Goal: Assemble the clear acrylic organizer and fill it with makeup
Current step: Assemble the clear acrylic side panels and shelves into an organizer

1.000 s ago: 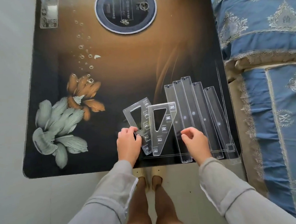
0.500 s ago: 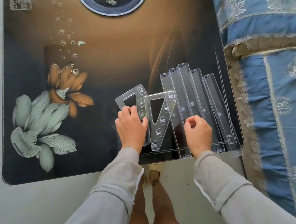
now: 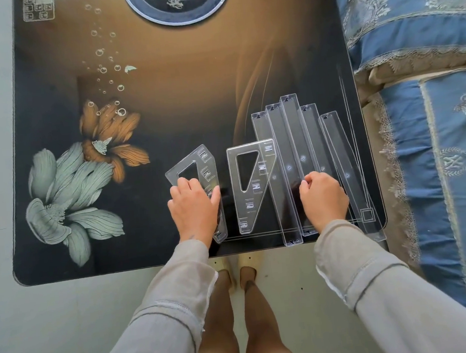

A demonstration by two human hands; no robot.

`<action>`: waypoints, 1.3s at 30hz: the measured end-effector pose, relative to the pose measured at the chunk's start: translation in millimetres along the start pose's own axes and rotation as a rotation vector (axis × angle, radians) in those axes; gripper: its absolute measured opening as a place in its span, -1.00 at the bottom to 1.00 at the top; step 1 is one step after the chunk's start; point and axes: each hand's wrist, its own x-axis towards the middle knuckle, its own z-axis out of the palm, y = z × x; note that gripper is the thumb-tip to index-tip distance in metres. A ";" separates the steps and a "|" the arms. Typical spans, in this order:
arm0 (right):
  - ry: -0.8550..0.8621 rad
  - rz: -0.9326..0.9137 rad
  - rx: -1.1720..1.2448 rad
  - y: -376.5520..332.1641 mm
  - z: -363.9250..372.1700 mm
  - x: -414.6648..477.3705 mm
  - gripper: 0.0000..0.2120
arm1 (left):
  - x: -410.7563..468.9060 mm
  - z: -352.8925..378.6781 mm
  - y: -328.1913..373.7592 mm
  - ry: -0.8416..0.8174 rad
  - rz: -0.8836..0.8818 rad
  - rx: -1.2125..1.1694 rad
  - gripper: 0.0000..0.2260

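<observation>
Two clear acrylic side panels with triangular cut-outs lie flat near the table's front edge. My left hand lies on the left side panel, with fingers at its cut-out and thumb on its right edge. The right side panel lies free beside it, a small gap between them. To the right, several long clear strips are fanned out, overlapping. My right hand rests on them with fingers curled onto one strip. No makeup is in view.
The dark glass table has flower prints and a round inset at its far edge. Some strips overhang the near edge. A bed with a blue patterned cover adjoins the table's right side. My legs stand below.
My left hand has slid the left side panel to the left, so it no longer overlaps the right one. My right hand has moved further onto the strips. The camera has tilted down.
</observation>
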 end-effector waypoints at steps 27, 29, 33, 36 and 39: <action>0.326 -0.069 0.396 2.2 -9.9 -35.5 -0.86 | -22.6 -26.6 -46.1 0.037 -0.211 -0.557 -0.81; 0.303 -0.142 0.420 -4.8 -10.3 -42.3 -0.88 | -22.8 -30.0 -53.9 0.022 -0.197 -0.587 -0.80; 0.193 -0.327 0.447 -16.0 -5.0 -52.8 -0.92 | -19.5 -35.4 -71.1 0.003 -0.221 -0.594 -0.76; 0.088 -0.472 0.401 -19.4 0.2 -58.5 -0.94 | -15.7 -39.0 -87.2 -0.037 -0.268 -0.621 -0.74; -0.045 -0.638 0.271 -17.8 4.2 -60.9 -0.94 | -12.5 -43.4 -97.9 -0.100 -0.315 -0.734 -0.73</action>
